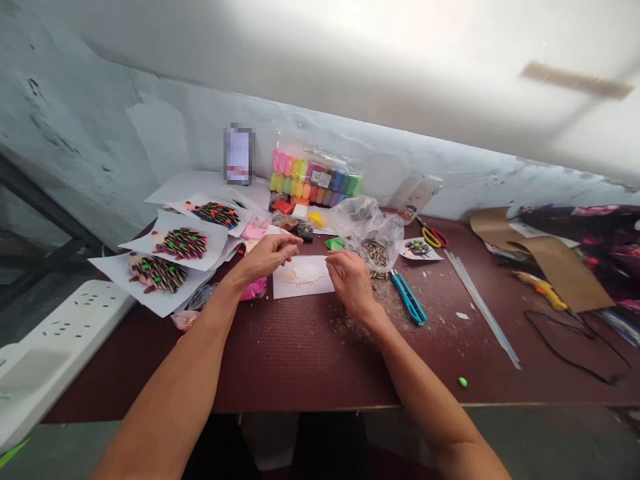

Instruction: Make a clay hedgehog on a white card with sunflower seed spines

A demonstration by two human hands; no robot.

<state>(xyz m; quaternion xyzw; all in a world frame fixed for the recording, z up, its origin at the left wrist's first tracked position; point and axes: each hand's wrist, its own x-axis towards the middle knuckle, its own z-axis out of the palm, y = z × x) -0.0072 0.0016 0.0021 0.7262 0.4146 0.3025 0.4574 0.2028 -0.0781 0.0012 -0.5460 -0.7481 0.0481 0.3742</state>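
Note:
A small white sheet of paper (306, 273) with a faint pinkish animal outline lies on the dark red table between my hands. My left hand (265, 258) hovers over the sheet's left end, fingers bent and drawn in towards the thumb. At the right end is my right hand (351, 279), its fingers pressed together and pointing inward. Whatever either hand may pinch is too small or hidden to make out. Striped sunflower seeds (376, 253) lie in and beside a clear plastic bag (361, 215) beyond my right hand. A green clay packet (334, 243) sits just behind the sheet.
Seed-covered hedgehog pictures (181, 243) are piled at left, near a white power strip (70, 327). Coloured clay packs (316, 177) stand against the wall. To the right lie a teal utility knife (409, 298), scissors (434, 236), glue sticks (483, 307) and a yellow glue gun (543, 289).

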